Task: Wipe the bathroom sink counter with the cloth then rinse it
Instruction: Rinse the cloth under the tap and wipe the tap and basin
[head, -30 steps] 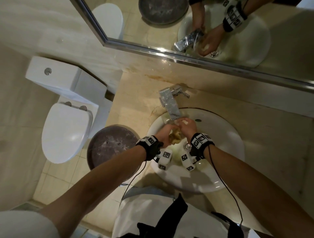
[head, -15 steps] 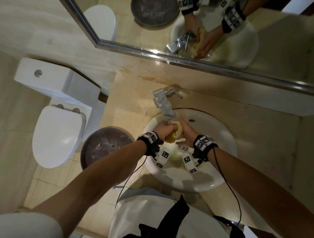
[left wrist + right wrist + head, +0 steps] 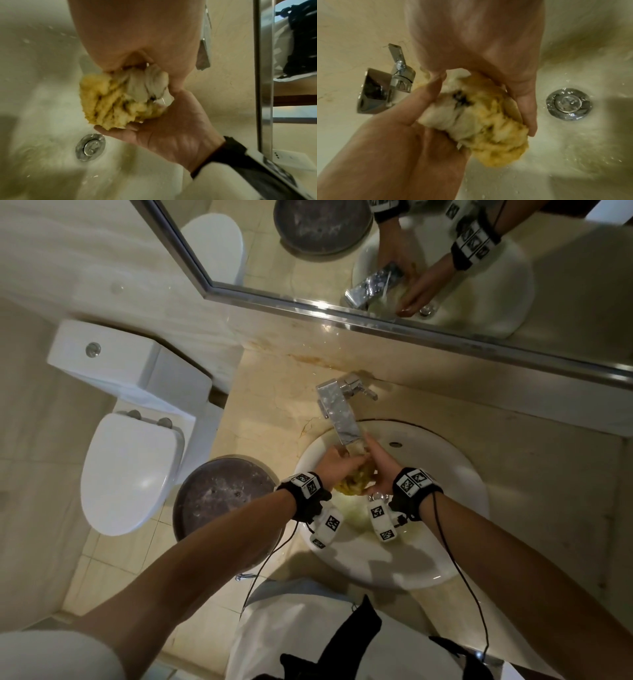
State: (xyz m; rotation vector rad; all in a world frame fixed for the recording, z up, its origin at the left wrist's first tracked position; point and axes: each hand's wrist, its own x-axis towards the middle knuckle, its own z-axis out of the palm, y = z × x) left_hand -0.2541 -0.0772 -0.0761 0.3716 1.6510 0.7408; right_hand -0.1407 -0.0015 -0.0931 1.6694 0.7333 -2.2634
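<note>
Dim, warm, yellowish indoor light. Head view: strong wide-angle bending toward the edges; the forearms throw soft shadows across the sink basin (image 3: 445,549), and small highlights glint on the faucet (image 3: 337,412). Both wrist views are soft and noisy, with motion blur on the cloth (image 3: 484,121) and a dark shadow block at the frame edge.
</note>
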